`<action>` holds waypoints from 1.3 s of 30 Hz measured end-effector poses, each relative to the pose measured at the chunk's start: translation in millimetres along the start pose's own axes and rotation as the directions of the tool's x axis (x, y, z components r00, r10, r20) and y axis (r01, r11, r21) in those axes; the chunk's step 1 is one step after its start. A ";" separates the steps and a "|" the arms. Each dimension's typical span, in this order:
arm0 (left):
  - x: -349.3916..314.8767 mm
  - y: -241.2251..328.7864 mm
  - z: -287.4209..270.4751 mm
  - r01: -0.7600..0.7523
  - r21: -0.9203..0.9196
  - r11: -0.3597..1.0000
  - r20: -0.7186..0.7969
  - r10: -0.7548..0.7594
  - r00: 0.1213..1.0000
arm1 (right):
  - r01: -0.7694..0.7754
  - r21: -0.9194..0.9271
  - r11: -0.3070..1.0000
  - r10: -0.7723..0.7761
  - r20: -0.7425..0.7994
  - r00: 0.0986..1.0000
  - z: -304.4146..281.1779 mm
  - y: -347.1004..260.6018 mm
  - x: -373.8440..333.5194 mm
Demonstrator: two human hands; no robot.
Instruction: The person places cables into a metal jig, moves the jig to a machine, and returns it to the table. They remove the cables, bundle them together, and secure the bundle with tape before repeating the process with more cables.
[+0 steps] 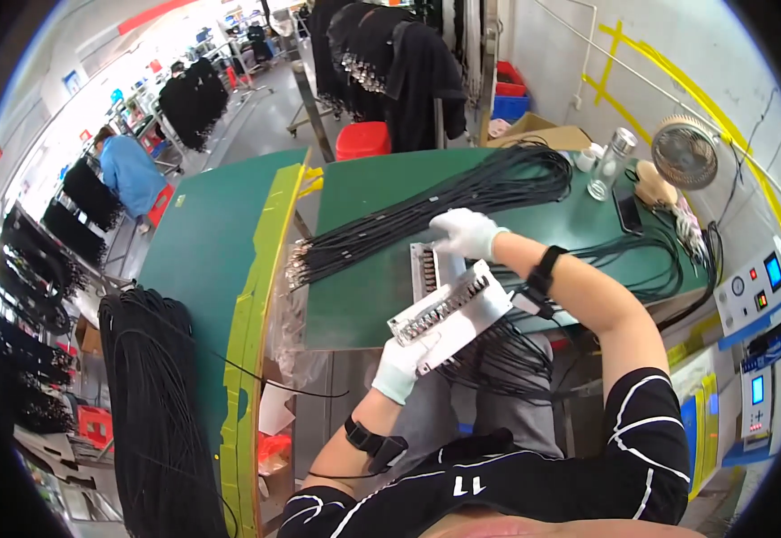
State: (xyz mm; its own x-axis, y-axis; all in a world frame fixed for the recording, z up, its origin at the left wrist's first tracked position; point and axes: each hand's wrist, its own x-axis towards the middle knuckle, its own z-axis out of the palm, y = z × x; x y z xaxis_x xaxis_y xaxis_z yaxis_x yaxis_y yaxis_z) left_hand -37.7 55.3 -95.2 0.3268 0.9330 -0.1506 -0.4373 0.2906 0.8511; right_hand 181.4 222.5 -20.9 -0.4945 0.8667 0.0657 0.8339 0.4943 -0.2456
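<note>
Left hand (399, 368): white-gloved, forearm rising from the lower edge with a black wrist strap, elbow bent. Fingers closed on the near end of a white fixture (449, 314), a flat block with a row of small metal connectors along its top edge. The fixture is held tilted over the near edge of the green table (354, 296), above the person's lap.

Black cables (507, 359): loose loops hanging under the fixture, across the lap.

Right hand (466, 231): white-gloved, arm bent sharply at the elbow and reaching inward across the table, black band at the wrist. Palm down, resting on a bundle of black cables (426, 211); whether the fingers are clamped round any cable cannot be told.

Second white fixture (428, 269): lying on the table just under the right hand.

The cable bundle runs diagonally over the table, metal-tipped ends at the left, coiled at the far right.

Far edge: clear bottle (613, 161), small fan (685, 151).

Left: second green bench with a heap of black cable (152, 394).
</note>
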 end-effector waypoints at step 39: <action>119.6 2.9 -23.9 -0.129 0.214 0.968 0.224 0.080 0.971 | 0.151 0.841 0.520 0.839 -0.536 0.091 -235.8 -112.5 -748.2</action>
State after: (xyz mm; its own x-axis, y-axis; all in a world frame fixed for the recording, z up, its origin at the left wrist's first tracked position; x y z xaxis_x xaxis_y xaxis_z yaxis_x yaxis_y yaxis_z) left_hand -19.8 172.8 -122.8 0.4700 0.8820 0.0340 -0.2865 0.1160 0.9510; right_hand 515.3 -465.8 185.6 0.7861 0.5298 0.3183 0.1533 0.3318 -0.9308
